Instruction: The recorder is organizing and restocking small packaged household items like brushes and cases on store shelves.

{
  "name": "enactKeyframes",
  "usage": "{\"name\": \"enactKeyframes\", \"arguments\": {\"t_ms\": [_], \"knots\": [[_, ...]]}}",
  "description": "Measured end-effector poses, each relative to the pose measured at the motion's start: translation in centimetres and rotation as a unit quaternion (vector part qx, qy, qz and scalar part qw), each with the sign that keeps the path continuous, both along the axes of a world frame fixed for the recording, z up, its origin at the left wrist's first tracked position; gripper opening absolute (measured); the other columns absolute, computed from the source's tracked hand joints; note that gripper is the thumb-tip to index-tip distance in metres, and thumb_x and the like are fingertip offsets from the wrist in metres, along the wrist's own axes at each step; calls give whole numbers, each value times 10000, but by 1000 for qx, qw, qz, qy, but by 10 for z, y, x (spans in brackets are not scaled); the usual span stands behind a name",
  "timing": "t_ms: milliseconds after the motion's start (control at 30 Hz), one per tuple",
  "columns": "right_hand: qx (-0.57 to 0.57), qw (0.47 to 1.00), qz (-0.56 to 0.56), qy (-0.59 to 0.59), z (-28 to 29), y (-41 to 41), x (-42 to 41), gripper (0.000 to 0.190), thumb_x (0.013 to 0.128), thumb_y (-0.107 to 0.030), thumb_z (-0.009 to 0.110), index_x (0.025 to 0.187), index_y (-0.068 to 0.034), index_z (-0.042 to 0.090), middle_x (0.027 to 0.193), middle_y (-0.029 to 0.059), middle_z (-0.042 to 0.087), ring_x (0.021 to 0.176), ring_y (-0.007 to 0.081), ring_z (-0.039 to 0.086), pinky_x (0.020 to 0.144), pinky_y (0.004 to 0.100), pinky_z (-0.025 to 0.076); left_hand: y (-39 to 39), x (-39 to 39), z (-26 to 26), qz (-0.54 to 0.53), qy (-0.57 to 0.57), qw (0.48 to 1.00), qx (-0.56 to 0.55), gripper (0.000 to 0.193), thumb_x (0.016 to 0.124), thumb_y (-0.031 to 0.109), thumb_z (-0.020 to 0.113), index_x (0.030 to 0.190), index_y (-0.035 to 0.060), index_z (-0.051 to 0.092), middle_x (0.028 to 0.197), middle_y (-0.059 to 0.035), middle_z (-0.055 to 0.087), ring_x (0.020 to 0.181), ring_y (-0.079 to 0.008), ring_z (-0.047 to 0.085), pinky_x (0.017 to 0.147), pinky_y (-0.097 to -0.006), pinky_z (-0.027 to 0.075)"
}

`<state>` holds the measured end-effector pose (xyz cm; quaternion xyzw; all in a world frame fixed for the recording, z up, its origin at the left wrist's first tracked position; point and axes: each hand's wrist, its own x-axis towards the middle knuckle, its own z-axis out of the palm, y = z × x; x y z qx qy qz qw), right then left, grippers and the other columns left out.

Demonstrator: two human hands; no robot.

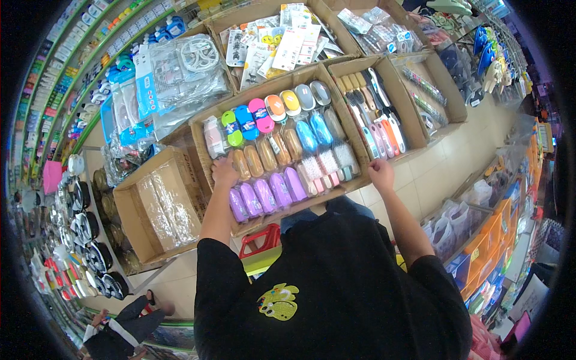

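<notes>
A cardboard box (288, 208) full of brushes lies before me. My left hand (225, 171) rests inside its left edge, fingers spread, touching the end of the row of wrapped brown brushes (267, 158). A pale pink packaged item (214, 137) sits just beyond those fingers. Wrapped purple brushes (265, 196) fill the near row. White-bristled brushes (327, 161) and wrapped blue brushes (313, 132) lie at the right, with colourful oval-backed brushes (258, 115) along the far side. My right hand (381, 174) is curled beside the box's near right corner, with nothing visible in it.
Adjoining boxes hold handled brushes (382, 130) and carded goods (288, 45). A cardboard box (166, 211) lined with clear tape stands left. Bagged plastic goods (180, 72) lie far left. A red plastic stool (261, 240) is below the box. Another person (126, 330) is at lower left.
</notes>
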<state>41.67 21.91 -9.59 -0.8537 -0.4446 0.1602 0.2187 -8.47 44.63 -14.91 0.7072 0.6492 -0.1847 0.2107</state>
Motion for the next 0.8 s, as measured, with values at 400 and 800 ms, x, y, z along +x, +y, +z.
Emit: {"name": "enactKeyframes", "arguments": {"t_ms": [400,800], "knots": [[61,998,13,17,-4,-2,1,123,733,-166,699,814,-73,710,715,115,632,674,271,627,629,395,500,-35,1,-1,150,-120,970,152,872,778,204,767,1540,188,343,1271,-265,559,1157,-483,548,975,-538,484],[29,999,-5,29,3,-2,4,126,739,-180,714,814,-78,709,704,110,627,665,273,623,629,386,501,-44,6,-7,138,-89,958,237,663,821,137,690,1449,97,479,1219,-292,550,1116,-459,577,960,-522,490]]}}
